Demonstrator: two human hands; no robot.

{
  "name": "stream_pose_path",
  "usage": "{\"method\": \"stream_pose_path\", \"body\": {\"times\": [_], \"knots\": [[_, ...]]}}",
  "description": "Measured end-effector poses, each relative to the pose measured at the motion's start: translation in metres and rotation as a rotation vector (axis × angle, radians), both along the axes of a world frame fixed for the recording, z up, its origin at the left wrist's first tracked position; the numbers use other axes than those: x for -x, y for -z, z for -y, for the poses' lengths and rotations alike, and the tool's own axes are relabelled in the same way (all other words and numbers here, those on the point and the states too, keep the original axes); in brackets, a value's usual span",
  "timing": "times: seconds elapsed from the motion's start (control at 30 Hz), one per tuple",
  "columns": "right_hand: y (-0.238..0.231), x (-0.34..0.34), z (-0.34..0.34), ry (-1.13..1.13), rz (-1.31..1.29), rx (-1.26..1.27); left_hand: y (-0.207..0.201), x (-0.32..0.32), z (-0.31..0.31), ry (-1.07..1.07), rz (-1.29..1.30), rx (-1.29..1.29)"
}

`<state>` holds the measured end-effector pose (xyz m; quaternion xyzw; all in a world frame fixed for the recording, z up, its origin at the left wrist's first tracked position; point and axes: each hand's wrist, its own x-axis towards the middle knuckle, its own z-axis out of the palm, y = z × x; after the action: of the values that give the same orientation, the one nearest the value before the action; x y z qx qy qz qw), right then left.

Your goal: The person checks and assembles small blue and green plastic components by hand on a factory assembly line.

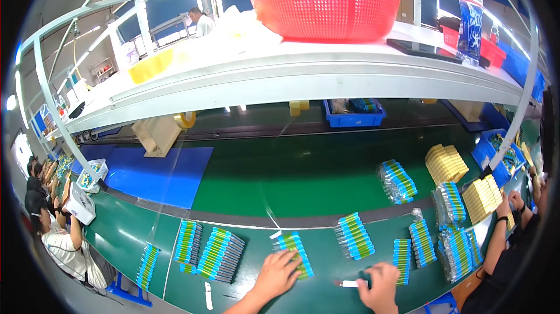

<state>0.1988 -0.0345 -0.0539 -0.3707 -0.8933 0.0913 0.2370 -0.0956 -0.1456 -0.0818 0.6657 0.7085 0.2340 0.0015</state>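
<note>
My left hand [279, 272] lies with its fingers stretched over a row of slim blue-and-green sticks [298, 250] on the green table [262, 299]. Pinched in my right hand [380, 288] is a small white tool [349, 283] with a dark tip, which points left toward that row; its exact kind is unclear. Beyond the right hand sits another row of sticks [354, 236]. A narrow row of sticks [402, 261] stands just to its right. To the left of my left hand is a larger block of sticks [220, 254], with a white strip [208, 296] lying in front of it.
Overhead, a white shelf [303, 85] carries a red basket [326, 4] and a bottle [470, 19]. Yellow ridged blocks [445, 164] and blue bins [353, 117] stand farther back. Co-workers sit at the left, and a co-worker's arms [499, 229] reach in at the right.
</note>
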Motion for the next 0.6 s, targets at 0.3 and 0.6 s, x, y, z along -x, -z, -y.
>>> {"method": "stream_pose_path", "body": {"times": [0.3, 0.6], "knots": [[0.032, -0.044, -0.053, 0.562, 0.026, 0.124, -0.015, -0.046, 0.036, 0.308, 0.192, 0.070], [0.059, -0.063, -0.066, 0.663, 0.141, 0.124, 0.046, -0.035, 0.052, 0.304, 0.007, 0.072]]}}
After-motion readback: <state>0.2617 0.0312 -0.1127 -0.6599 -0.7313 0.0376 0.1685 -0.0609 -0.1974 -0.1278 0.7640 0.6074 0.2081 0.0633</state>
